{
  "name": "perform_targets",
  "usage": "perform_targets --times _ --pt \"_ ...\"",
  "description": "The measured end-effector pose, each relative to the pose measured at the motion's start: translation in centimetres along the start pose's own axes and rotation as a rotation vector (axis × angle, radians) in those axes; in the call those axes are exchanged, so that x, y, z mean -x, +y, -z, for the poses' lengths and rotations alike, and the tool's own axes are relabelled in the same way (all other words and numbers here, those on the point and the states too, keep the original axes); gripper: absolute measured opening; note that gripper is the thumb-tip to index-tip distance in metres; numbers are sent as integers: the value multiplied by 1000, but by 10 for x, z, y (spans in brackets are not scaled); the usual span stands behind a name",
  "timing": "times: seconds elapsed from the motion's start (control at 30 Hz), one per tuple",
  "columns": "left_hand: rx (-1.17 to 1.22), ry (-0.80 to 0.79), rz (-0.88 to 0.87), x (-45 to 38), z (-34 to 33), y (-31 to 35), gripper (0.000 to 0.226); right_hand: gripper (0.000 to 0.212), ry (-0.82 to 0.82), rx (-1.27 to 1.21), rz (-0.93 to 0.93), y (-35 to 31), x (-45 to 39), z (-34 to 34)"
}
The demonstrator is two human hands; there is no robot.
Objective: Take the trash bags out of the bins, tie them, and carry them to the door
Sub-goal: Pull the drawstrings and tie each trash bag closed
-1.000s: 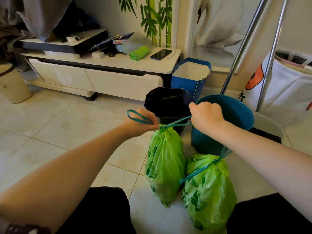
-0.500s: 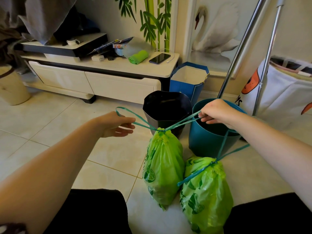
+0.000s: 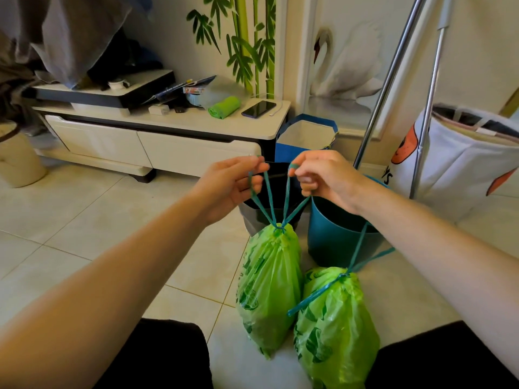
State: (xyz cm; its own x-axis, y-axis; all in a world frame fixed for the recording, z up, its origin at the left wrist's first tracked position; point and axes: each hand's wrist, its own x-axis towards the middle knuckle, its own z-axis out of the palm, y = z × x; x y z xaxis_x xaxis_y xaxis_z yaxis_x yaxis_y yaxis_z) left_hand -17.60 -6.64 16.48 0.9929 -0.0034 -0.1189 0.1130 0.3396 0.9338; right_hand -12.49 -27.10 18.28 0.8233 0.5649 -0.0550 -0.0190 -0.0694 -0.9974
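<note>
Two full green trash bags stand on the tiled floor between my knees. The left bag (image 3: 268, 287) has its neck cinched by teal drawstrings (image 3: 276, 204) that rise in two loops. My left hand (image 3: 233, 183) pinches one loop and my right hand (image 3: 323, 175) pinches the other, both held up close together above the bag. The right bag (image 3: 335, 329) leans beside it, its own teal strings trailing up under my right forearm. Behind the bags stand a black bin (image 3: 254, 217) and a blue bin (image 3: 337, 237), both without liners.
A white low cabinet (image 3: 157, 141) with a phone (image 3: 259, 108) and a green cloth (image 3: 224, 107) runs along the wall. A blue paper bag (image 3: 306, 136), metal rack poles (image 3: 393, 80) and a white laundry bag (image 3: 460, 161) stand at the right. A beige bin (image 3: 16, 161) sits far left.
My hands were spread wide, pulling the drawstrings sideways; now both have come together and risen above the left bag, each holding a string loop.
</note>
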Motion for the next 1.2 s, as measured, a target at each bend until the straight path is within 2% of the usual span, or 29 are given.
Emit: perform_targets --times 0.17,0.3,0.43,0.57,0.63,0.77,0.83,0.9,1.0,1.1,1.2 --pt "-127 -2 -61 -6 -30 -10 41 17 48 337 155 -9 8 -7" --pt "-376 -40 -92 -8 -41 -20 23 10 168 650 293 -11 11 -4" --pt "-310 -89 -19 -11 -43 -22 39 9 211 727 317 -9 8 10" --pt "-371 -115 6 -12 -43 -23 42 4 216 797 301 0 7 23" --pt "-356 -100 8 -12 -42 -21 42 5 166 852 209 8 9 35" --pt "-298 -110 26 -8 -39 -15 34 38 21 1194 -256 39 23 77" --pt "-301 -142 28 -5 -38 -12 30 49 -17 1283 -417 56 36 102" --pt "-304 -156 31 -2 -38 -10 27 53 -69 1199 -538 70 48 121" --pt "-322 -132 34 1 -37 -9 24 45 -62 1020 -638 79 62 133" --pt "-347 -95 30 4 -36 -9 22 34 -2 747 -622 74 65 130" --pt "-357 -65 30 5 -36 -7 21 26 8 434 -494 57 61 103"
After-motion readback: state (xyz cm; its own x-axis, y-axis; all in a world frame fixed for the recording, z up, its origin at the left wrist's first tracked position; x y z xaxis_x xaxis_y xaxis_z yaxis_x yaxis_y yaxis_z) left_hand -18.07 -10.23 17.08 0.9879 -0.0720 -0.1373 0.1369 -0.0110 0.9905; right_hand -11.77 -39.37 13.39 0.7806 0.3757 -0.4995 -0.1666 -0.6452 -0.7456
